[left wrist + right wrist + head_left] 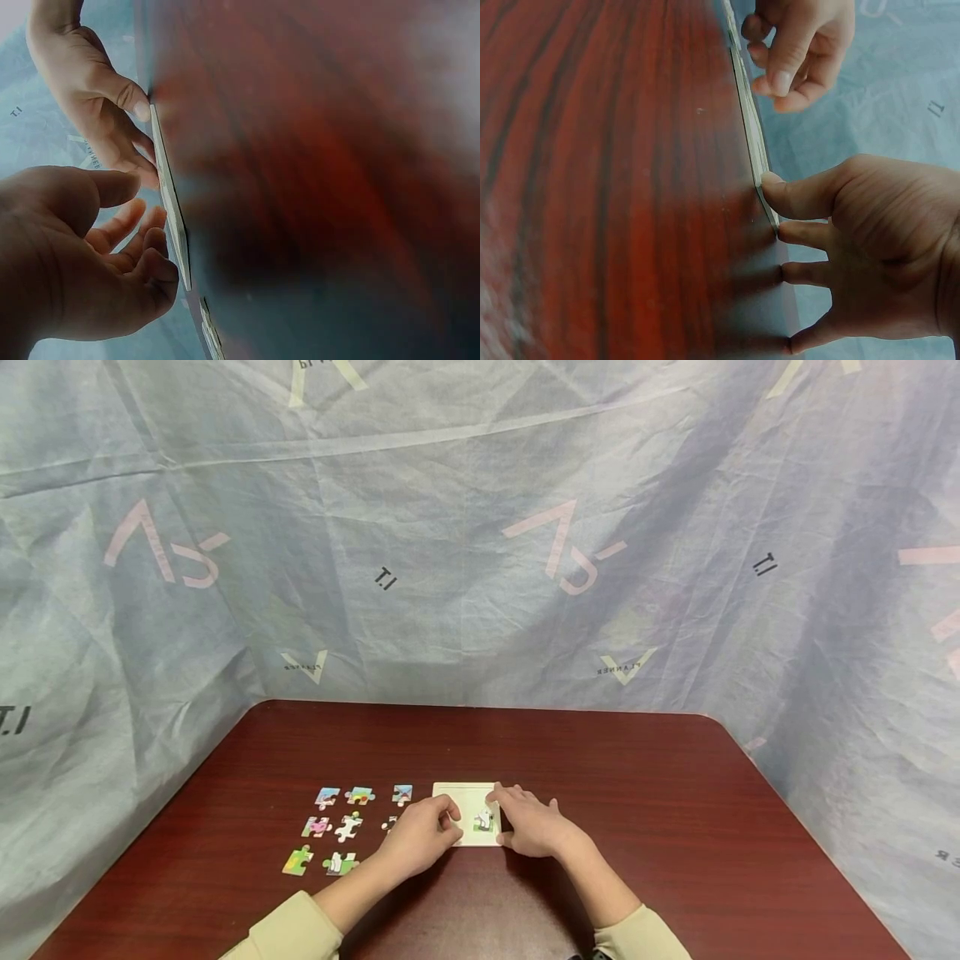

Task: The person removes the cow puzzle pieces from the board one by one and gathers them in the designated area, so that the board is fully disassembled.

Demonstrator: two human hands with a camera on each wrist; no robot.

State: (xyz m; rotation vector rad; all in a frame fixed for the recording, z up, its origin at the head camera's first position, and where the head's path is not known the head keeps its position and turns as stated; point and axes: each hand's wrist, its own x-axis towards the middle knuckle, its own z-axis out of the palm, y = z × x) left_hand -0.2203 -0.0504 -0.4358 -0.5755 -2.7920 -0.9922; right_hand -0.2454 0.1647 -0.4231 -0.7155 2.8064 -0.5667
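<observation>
A shallow white puzzle tray (467, 797) lies on the table, with one jigsaw piece (483, 821), green and white, in its lower right corner. My right hand (534, 827) rests at the tray's right side. In the right wrist view its thumb (799, 196) touches the front edge near the corner, while the other fingers are spread, several tips down at the table. Over the tray's left part hovers my left hand (422, 837), fingers loosely bent with nothing visible between them. The left wrist view has the tray's thin edge (171, 199) beside those fingertips.
Left of the tray, loose jigsaw pieces lie in rough rows, among them a pink one (317, 827), a white one (348, 827) and a yellow-green one (298, 860). My left forearm partly covers this area. A grey cloth (465, 610) hangs behind the dark red table (637, 777).
</observation>
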